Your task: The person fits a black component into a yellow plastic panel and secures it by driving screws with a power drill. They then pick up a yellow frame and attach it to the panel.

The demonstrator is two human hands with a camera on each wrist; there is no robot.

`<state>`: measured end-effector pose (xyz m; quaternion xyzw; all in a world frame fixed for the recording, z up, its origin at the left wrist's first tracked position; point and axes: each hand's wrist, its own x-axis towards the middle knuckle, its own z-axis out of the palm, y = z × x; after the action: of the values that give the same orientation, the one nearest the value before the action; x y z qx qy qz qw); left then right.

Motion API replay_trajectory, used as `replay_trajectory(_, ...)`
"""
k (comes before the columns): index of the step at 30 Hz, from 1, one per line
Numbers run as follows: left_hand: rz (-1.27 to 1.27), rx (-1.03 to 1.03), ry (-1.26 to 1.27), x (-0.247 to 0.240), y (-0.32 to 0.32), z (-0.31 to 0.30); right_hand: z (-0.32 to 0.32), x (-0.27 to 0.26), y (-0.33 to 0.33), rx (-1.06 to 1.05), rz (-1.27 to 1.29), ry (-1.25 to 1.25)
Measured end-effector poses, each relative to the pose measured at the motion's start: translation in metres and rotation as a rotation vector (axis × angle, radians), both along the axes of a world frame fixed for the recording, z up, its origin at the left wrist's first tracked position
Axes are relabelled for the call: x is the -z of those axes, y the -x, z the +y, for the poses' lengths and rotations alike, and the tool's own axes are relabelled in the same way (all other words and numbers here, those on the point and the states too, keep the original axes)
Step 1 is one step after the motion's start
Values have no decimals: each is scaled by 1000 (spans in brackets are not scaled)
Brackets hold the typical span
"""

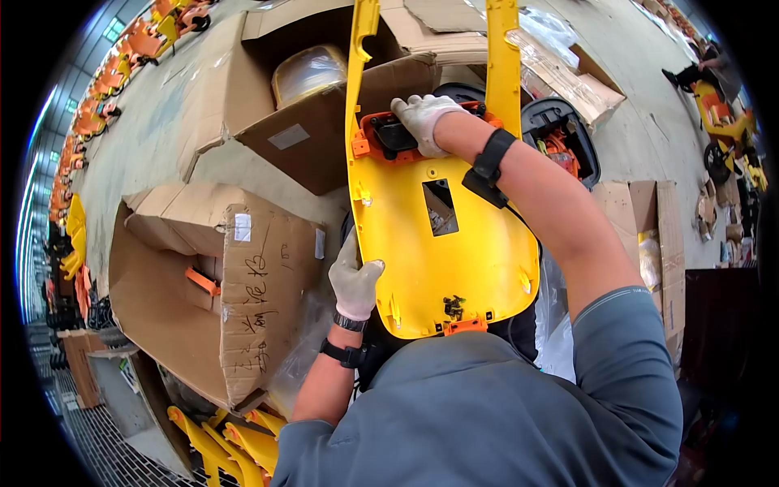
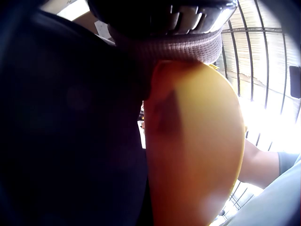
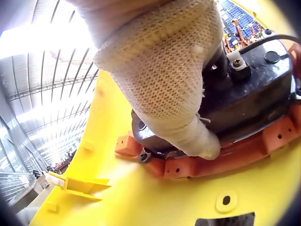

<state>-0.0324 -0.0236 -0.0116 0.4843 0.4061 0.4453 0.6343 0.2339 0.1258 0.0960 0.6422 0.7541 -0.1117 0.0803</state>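
Observation:
A large yellow plastic shell [image 1: 398, 268] with two long arms lies in front of the person, its hollow side up. The gloved left hand [image 1: 355, 282] grips its left rim, thumb on the inside and fingers hidden behind the edge. Across the shell's upper part sits an orange bracket [image 3: 225, 162] with a glossy black housing [image 3: 249, 101] in it; a cable runs from the housing. The gloved right hand [image 1: 425, 122] holds this housing, its thumb [image 3: 204, 143] at the lower edge. Several small black screws [image 1: 454, 306] lie near the shell's bottom end.
An open carton [image 1: 268, 300] with an orange part inside stands at the left. Another carton [image 1: 300, 146] behind it holds a plastic-wrapped piece. A dark grey shell [image 1: 588, 134] lies beyond the right forearm. Yellow parts [image 1: 227, 442] are stacked at the lower left.

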Motion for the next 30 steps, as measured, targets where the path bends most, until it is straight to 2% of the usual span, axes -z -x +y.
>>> replay_trajectory(2,-77,13,29,-7,-2,0,4,1,1,15,6,35)
replay_trajectory(11,78,25,-43,-10,-1,1,7,12,1,56,8,57)
replay_trajectory(15,9,11,-51,-11,-8,2,-5,20,4,50,-76,-149)
replay_trajectory(17,-10,0,-49,-10,-7,2,-25,12,5,-42,36,-288)
replay_trajectory(20,-10,-23,-33,-11,-4,0,-65,6,-20,-62,433,-582)
replay_trajectory(22,3,-38,-59,-6,-3,1,-91,-12,-52,118,611,-717)
replay_trajectory(24,19,-46,-67,-7,-4,0,-107,2,-95,335,603,-882)
replay_trajectory(25,28,-48,-64,-10,-6,0,-112,17,-112,477,671,-752)
replay_trajectory(27,55,-38,-66,-13,-5,0,-122,54,-129,630,835,-397)
replay_trajectory(29,83,-21,-77,-15,-5,1,-112,120,-148,677,1121,-162)
replay_trajectory(30,107,-24,-72,-18,-7,1,-121,100,-133,723,1467,-21)
